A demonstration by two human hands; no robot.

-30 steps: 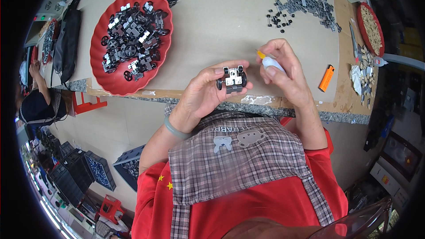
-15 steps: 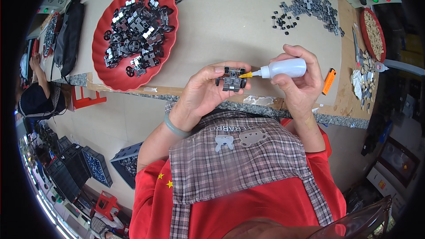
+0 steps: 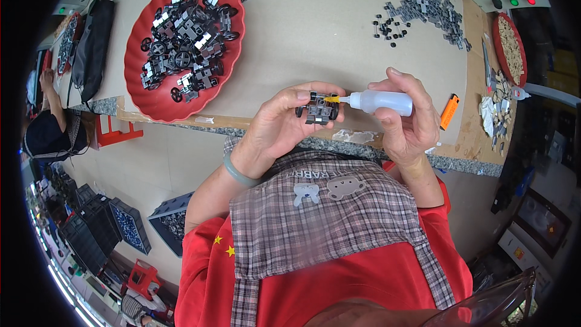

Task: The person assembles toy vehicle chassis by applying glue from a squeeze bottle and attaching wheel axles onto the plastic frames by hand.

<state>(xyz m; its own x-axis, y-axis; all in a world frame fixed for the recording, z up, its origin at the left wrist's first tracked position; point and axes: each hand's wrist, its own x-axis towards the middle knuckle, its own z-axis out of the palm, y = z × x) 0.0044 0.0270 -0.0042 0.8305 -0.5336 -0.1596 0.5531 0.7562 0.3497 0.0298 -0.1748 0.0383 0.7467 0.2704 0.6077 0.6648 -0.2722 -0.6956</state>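
Between the thumb and fingers of my left hand [image 3: 279,115] is a small dark toy car chassis [image 3: 317,114] with black wheels, held level over the table's front edge. My right hand [image 3: 414,118] is wrapped round a translucent white squeeze bottle [image 3: 387,103], which lies almost sideways. Its yellow needle tip [image 3: 331,100] points left and overlaps the upper middle of the chassis; whether it touches, I cannot tell. Left of my hands, a red scalloped bowl [image 3: 136,79] holds many similar wheeled chassis [image 3: 184,45] with black and silvery parts.
At the far right lie a pile of grey parts [image 3: 426,12] and small black wheel pairs [image 3: 390,29]. An orange cutter [image 3: 449,112] rests near my right hand. Beyond it are tan pieces [image 3: 501,106] and a red tray [image 3: 510,48]. Another person [image 3: 57,121] sits at the left.
My right hand has shifted the bottle slightly left, so its yellow tip now reaches further over the chassis. My left hand stays nearly still with the chassis.
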